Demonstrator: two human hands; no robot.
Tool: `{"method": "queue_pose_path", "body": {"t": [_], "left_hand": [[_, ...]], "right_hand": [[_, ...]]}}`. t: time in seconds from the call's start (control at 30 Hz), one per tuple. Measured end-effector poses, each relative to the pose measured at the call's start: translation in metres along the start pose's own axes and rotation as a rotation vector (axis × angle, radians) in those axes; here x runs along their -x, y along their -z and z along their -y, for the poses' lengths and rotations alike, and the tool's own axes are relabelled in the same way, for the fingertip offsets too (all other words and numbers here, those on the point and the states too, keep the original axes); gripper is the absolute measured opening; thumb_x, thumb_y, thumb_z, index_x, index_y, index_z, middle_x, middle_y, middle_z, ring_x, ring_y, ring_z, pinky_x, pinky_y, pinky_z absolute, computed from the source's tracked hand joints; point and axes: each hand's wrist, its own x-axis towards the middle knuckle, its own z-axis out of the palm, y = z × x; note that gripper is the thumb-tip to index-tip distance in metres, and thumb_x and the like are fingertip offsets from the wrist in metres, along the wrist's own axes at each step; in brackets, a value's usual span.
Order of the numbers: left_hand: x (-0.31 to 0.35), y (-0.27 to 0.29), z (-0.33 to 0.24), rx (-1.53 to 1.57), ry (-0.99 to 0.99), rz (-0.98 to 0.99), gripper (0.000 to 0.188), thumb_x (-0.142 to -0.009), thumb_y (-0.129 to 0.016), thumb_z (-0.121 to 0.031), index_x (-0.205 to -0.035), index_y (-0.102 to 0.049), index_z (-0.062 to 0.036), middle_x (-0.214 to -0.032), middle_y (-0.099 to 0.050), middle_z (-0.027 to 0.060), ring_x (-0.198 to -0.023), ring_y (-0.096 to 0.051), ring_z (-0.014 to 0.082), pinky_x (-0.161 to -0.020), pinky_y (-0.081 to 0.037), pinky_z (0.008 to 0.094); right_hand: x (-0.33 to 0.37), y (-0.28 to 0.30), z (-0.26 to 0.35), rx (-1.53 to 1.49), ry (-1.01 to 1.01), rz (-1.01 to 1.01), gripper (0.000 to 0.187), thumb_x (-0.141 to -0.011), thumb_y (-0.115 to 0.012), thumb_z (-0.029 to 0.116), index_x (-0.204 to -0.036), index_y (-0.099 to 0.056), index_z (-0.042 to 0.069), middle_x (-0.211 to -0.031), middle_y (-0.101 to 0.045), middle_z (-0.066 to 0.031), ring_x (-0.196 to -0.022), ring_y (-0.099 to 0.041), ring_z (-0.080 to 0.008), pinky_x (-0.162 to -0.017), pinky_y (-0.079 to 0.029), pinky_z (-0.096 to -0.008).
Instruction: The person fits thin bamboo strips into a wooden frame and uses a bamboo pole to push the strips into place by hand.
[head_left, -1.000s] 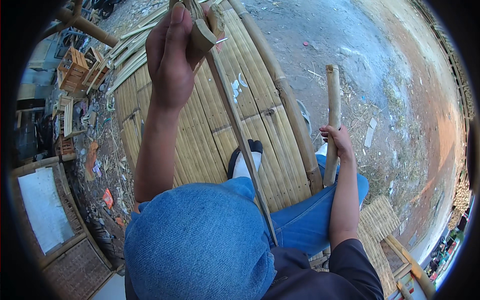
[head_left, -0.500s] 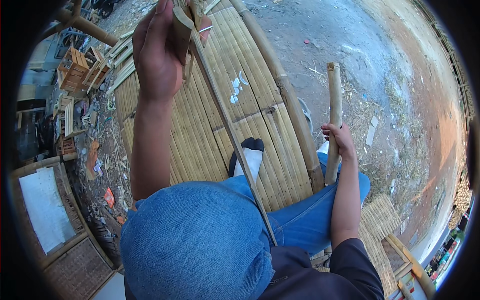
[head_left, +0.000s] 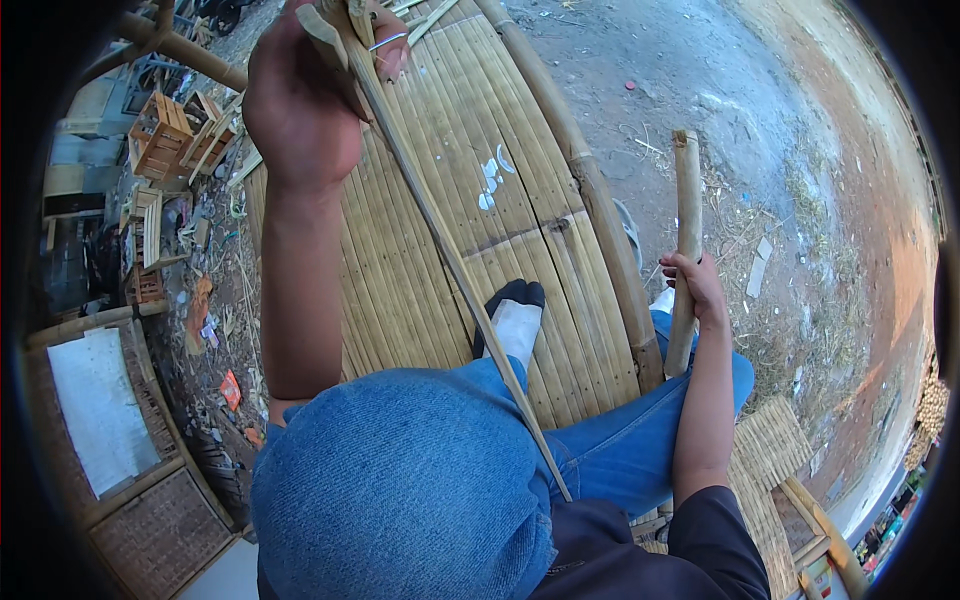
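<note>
Left hand (head_left: 300, 110), top left of frame, is fisted round a wooden-handled tool & the top of a thin bamboo strip (head_left: 450, 260) running diagonally down to centre-bottom over the knee. Strip looks light, whippy, prob. sharp-edged: grip near an end. Right hand (head_left: 695, 290), centre-right, clamps an upright bamboo stick (head_left: 688, 210), stiff & heavier.
</note>
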Motion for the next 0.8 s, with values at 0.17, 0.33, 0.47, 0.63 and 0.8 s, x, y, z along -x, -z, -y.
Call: {"method": "queue_pose_path", "body": {"t": [0.17, 0.33, 0.47, 0.63, 0.8], "left_hand": [[-0.017, 0.001, -0.020, -0.004, -0.145, 0.107, 0.042, -0.100, -0.040, -0.051, -0.106, -0.053, -0.0120, -0.079, -0.050, 0.0038, -0.080, -0.043, 0.0171, -0.083, -0.033, 0.0359], [-0.029, 0.012, -0.011, 0.079, -0.239, 0.243, 0.046, -0.098, -0.041, -0.060, -0.103, -0.055, -0.0162, -0.080, -0.058, 0.0035, -0.081, -0.047, 0.0172, -0.084, -0.034, 0.0362], [-0.028, 0.015, -0.002, 0.093, -0.306, 0.228, 0.046, -0.098, -0.041, -0.060, -0.101, -0.055, -0.0163, -0.079, -0.057, 0.0034, -0.080, -0.047, 0.0172, -0.083, -0.035, 0.0367], [-0.023, 0.016, 0.006, 0.129, -0.297, 0.180, 0.054, -0.091, -0.044, -0.068, -0.101, -0.055, -0.0158, -0.080, -0.057, 0.0027, -0.081, -0.048, 0.0170, -0.085, -0.035, 0.0365], [-0.021, 0.019, 0.007, 0.118, -0.300, 0.176, 0.058, -0.087, -0.047, -0.072, -0.101, -0.054, -0.0163, -0.081, -0.057, 0.0020, -0.081, -0.049, 0.0169, -0.085, -0.035, 0.0364]], "right_hand": [[0.000, -0.001, -0.003, -0.037, 0.025, 0.008, 0.033, -0.084, -0.077, 0.020, -0.105, -0.062, 0.000, -0.089, -0.073, -0.0094, -0.075, -0.070, -0.0174, -0.068, -0.056, -0.0327], [0.002, -0.003, -0.001, 0.000, -0.013, -0.011, 0.034, -0.084, -0.076, 0.018, -0.107, -0.059, 0.000, -0.089, -0.073, -0.0112, -0.075, -0.070, -0.0176, -0.067, -0.056, -0.0328], [-0.001, -0.011, -0.001, 0.006, -0.018, -0.011, 0.033, -0.084, -0.076, 0.018, -0.106, -0.059, 0.000, -0.089, -0.072, -0.0109, -0.075, -0.069, -0.0177, -0.067, -0.056, -0.0331], [-0.002, -0.007, -0.002, 0.008, -0.019, -0.017, 0.034, -0.083, -0.075, 0.018, -0.107, -0.058, 0.001, -0.089, -0.072, -0.0099, -0.075, -0.069, -0.0176, -0.067, -0.056, -0.0332], [-0.004, -0.006, -0.004, 0.019, -0.020, -0.007, 0.034, -0.083, -0.076, 0.019, -0.107, -0.059, 0.002, -0.089, -0.073, -0.0098, -0.074, -0.070, -0.0177, -0.067, -0.056, -0.0332]]}}
